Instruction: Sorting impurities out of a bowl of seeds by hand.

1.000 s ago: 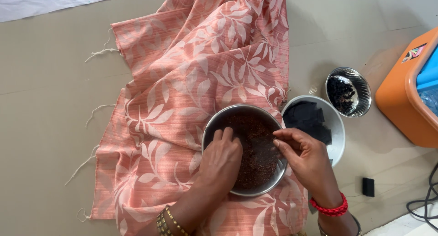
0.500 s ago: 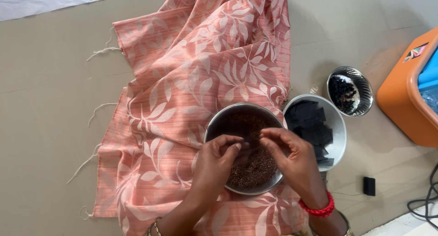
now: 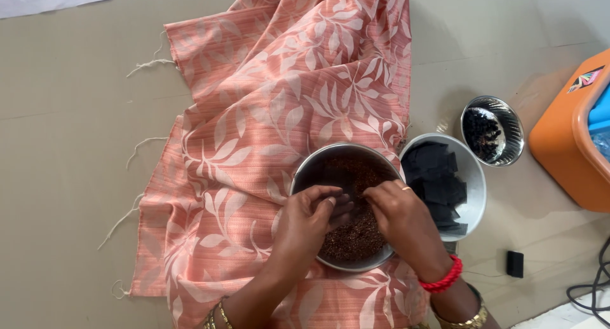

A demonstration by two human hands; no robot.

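A steel bowl [image 3: 311,167] of reddish-brown grainy stuff [image 3: 356,237] rests on a pink cloth with a white leaf pattern [image 3: 279,94]. Both hands reach into that bowl. My left hand [image 3: 311,218] has its fingers curled into the grains and pinches some of them. My right hand [image 3: 397,214] is bent over the grains too, fingertips down and close to the left fingertips. A red bangle [image 3: 443,279] circles the right wrist, with gold bangles on both wrists.
Right of the steel bowl stands a white bowl [image 3: 473,176] with black square pieces [image 3: 438,183]. A small steel bowl [image 3: 508,122] with dark bits is further right. An orange box [image 3: 565,138], a small black object [image 3: 515,263] and a cable [image 3: 591,291] lie at the right.
My left hand has moved from the bowl's left rim into the grains. My right hand has come in from the right rim, so the fingertips are now nearly together.
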